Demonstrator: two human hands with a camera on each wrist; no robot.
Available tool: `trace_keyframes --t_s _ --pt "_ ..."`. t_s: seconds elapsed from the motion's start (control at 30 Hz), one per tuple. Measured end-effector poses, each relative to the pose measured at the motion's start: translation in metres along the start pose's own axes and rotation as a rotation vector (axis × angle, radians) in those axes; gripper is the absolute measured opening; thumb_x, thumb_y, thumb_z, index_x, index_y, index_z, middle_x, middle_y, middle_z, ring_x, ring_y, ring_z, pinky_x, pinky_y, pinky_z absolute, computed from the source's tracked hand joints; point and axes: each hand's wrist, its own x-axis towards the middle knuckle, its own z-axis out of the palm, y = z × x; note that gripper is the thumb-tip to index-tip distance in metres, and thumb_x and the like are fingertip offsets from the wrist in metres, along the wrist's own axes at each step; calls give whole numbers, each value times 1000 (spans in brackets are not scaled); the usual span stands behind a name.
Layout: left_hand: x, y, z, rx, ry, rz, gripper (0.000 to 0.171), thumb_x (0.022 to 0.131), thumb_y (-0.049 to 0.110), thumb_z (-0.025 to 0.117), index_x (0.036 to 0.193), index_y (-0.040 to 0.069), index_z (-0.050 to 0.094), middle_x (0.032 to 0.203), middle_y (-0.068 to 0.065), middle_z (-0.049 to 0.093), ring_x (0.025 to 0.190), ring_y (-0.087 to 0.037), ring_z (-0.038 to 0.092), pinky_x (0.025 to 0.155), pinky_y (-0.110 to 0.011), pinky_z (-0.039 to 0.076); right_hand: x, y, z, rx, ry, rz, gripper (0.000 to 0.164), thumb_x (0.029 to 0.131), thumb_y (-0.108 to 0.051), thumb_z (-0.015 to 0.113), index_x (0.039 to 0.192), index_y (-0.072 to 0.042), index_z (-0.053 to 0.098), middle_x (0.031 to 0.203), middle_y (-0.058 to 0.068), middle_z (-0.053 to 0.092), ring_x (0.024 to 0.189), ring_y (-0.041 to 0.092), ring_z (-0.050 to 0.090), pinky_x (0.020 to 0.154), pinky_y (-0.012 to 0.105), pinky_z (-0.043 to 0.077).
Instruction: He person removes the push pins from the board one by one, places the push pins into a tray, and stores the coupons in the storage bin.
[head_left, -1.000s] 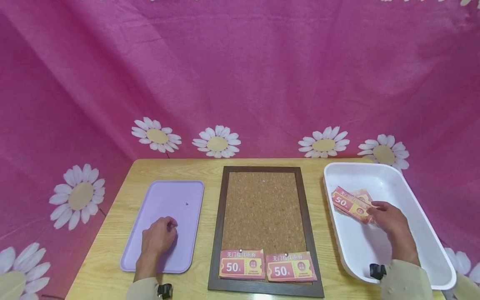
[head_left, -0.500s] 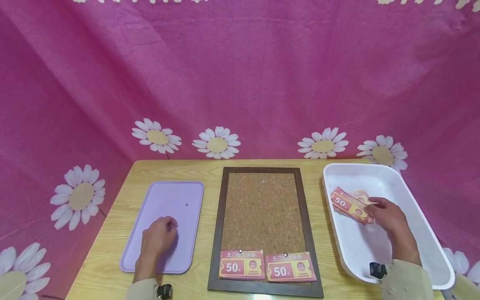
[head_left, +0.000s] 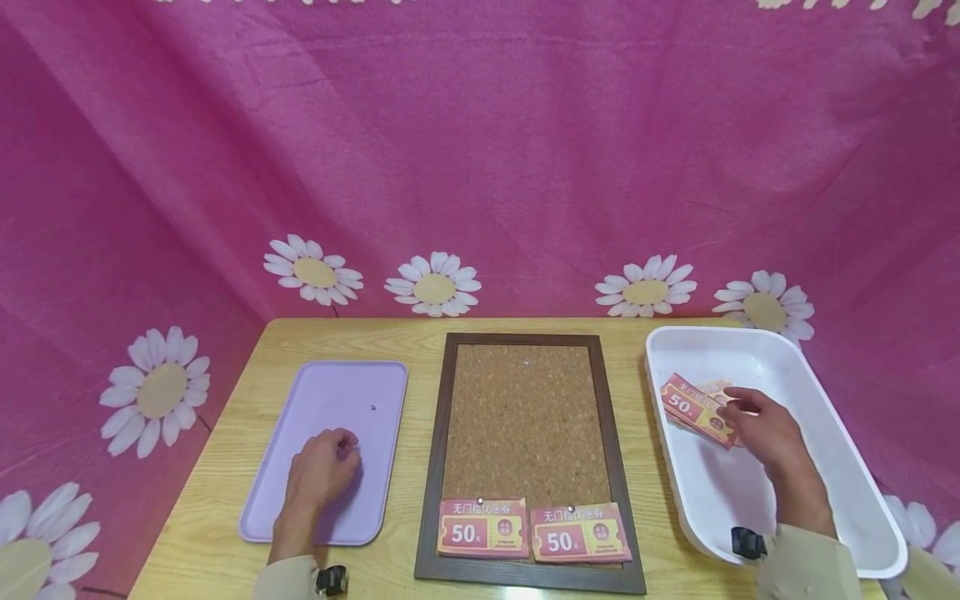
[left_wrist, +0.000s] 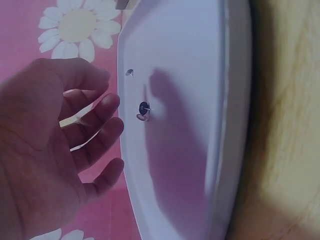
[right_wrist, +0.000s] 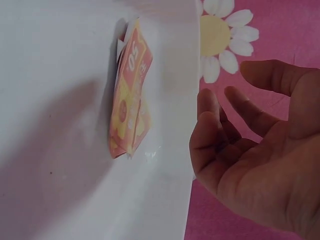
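My left hand (head_left: 322, 468) is over the purple tray (head_left: 352, 379), fingers loosely bent and holding nothing. Below them on the tray, the left wrist view shows small metal thumbtacks (left_wrist: 144, 108), points upward, and another thumbtack (left_wrist: 129, 73) a little apart. Inside the white bin (head_left: 847, 475), a small pile of red and yellow 50 coupons (head_left: 693, 408) lies against the left side. Just above the pile's right end hovers my right hand (head_left: 768, 429). In the right wrist view its fingers are bent and apart from the coupons, with nothing between them.
Between tray and bin lies a cork board (head_left: 528, 417) in a dark frame. Two coupons are pinned along its lower edge, a left coupon (head_left: 483, 542) and a right coupon (head_left: 581, 546). A pink flowered cloth (head_left: 525, 167) hangs behind the wooden table (head_left: 375, 337).
My right hand has drawn off the coupons' right end and shifted slightly up and left over them. The left hand has moved very slightly to the right over the tray.
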Motion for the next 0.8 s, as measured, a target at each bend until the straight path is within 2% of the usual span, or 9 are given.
trace_keyframes --t_s 0.13,0.33,0.53,0.7,0.8 --pt "1 2 -1 5 -3 1 21 81 19 60 98 10 69 90 -6 65 85 -26 60 77 -47 45 -5 -6 0 -4 -29 -6 66 97 -38 46 151 -5 27 144 27 36 117 38 41 78 35 42" --pt "2 6 -2 -7 -10 -1 26 82 20 60 104 8 68 100 -10 66 94 -30 61 82 -50 46 -15 -15 3 -42 -38 -36 65 96 -39 46 150 -5 29 145 27 36 120 41 41 82 42 44" --pt "1 8 -1 -21 -17 13 29 82 20 60 107 7 68 105 -12 66 98 -32 61 86 -49 46 -21 -21 13 -109 -10 -79 61 95 -36 49 146 -6 35 142 26 42 119 42 44 82 46 45" --pt "-1 9 0 -31 -22 30 29 83 20 60 108 8 67 108 -13 65 101 -33 60 87 -49 45 -28 -24 23 -136 15 -118 57 95 -31 51 145 -7 37 140 26 44 119 41 47 83 48 46" --pt "-3 10 0 -30 -15 45 27 83 20 61 107 10 68 109 -13 66 103 -34 60 86 -51 46 -33 -27 28 -137 7 -132 59 95 -33 52 146 -9 37 139 26 44 120 42 46 86 51 46"
